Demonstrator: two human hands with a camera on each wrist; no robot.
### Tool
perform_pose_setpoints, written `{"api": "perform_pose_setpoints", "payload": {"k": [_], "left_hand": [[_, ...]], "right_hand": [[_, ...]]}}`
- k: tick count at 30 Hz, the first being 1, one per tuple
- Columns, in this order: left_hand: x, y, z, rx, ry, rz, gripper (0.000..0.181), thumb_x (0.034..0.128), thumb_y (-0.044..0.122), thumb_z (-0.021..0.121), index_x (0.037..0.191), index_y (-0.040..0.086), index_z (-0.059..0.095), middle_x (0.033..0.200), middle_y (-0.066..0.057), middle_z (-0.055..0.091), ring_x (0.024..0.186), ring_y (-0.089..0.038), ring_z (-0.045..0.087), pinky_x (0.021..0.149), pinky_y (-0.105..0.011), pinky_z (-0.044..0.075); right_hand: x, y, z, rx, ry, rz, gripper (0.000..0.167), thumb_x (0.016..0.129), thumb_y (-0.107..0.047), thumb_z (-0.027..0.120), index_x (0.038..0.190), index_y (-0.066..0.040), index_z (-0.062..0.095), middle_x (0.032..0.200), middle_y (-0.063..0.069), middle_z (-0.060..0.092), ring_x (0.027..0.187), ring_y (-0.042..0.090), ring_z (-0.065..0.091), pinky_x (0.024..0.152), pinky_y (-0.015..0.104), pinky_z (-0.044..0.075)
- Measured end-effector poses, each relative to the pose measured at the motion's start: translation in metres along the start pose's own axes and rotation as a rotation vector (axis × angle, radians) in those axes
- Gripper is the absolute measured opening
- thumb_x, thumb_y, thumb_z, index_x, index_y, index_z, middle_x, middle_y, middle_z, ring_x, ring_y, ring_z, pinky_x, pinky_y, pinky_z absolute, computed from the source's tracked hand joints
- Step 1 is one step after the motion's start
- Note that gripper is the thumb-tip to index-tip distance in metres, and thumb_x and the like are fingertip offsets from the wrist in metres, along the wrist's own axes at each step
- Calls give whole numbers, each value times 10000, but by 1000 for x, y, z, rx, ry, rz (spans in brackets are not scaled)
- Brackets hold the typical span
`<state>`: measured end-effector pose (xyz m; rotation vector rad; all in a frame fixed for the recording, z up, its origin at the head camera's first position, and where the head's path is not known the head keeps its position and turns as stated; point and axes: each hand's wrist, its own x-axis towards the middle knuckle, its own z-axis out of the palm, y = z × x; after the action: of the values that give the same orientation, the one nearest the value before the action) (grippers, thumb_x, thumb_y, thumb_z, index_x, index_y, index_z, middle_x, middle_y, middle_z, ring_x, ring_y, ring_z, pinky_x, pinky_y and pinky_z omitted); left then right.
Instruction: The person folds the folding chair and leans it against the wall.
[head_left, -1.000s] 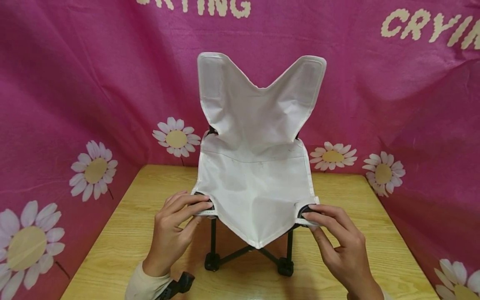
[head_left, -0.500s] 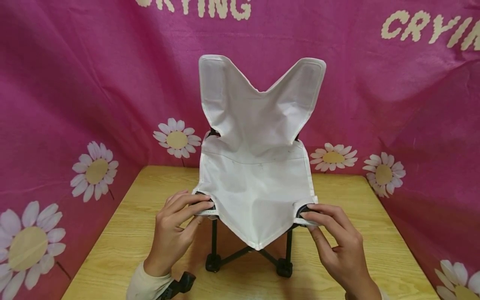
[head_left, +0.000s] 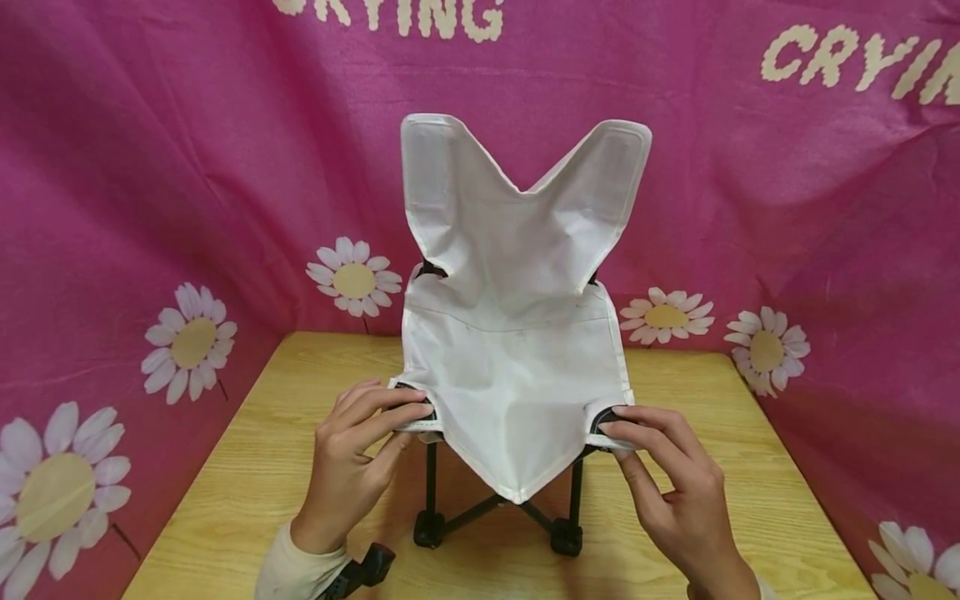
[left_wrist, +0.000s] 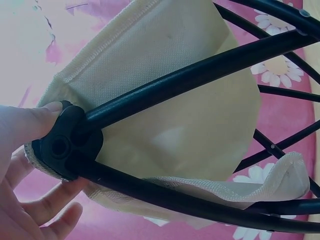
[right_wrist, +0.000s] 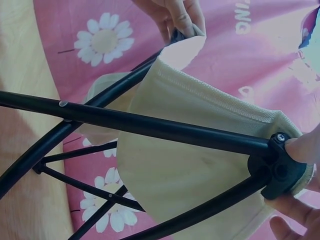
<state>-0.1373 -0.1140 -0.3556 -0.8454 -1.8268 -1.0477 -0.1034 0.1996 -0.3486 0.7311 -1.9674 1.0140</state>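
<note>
A small folding chair with a white fabric seat [head_left: 517, 367] and a black tube frame [head_left: 431, 483] stands upright on the table. At its front left corner my left hand [head_left: 348, 467] pinches the fabric and black corner piece, fingers above and thumb below. The front right corner is pinched the same way by my right hand [head_left: 678, 487]. From beneath, in the left wrist view, the thumb of my left hand [left_wrist: 30, 135] presses a black plastic joint [left_wrist: 62, 142] where two tubes meet. My right hand [right_wrist: 300, 170] grips a matching joint [right_wrist: 280, 167] in the right wrist view.
The wooden table [head_left: 247, 467] lies under the chair. Pink cloth [head_left: 525, 67] with printed daisies and lettering hangs behind and on both sides, close to the table edges. A black strap with a device [head_left: 367, 567] is at my left wrist.
The chair's fabric top has dipped slightly lower in view, and the front left corner has shifted a little to the right with my left hand. Both hands keep their hold.
</note>
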Motion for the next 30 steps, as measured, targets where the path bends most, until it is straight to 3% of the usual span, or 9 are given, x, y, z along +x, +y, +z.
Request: {"api": "perform_pose_setpoints", "payload": {"k": [9,30], "left_hand": [[2,1,0,1,0,2,306,712,-55,760,985,83,766,1020,-65,704,966,-260,609,1007,-405,384],[7,5,0,15,-1,2,301,726,-44,756,993,94,767,1025,-50,704,969,-247,608,1023,-380,379]], "right_hand": [[12,-16,1,10,14,-17,147,940,-107,619,986,-6,715,1042,195,618,1010,166,601,913,133,445],[8,-8,6,8,13,-8,119,910,-62,647,999,-25,717,1054,181,617,1014,166,594,907,132,450]]}}
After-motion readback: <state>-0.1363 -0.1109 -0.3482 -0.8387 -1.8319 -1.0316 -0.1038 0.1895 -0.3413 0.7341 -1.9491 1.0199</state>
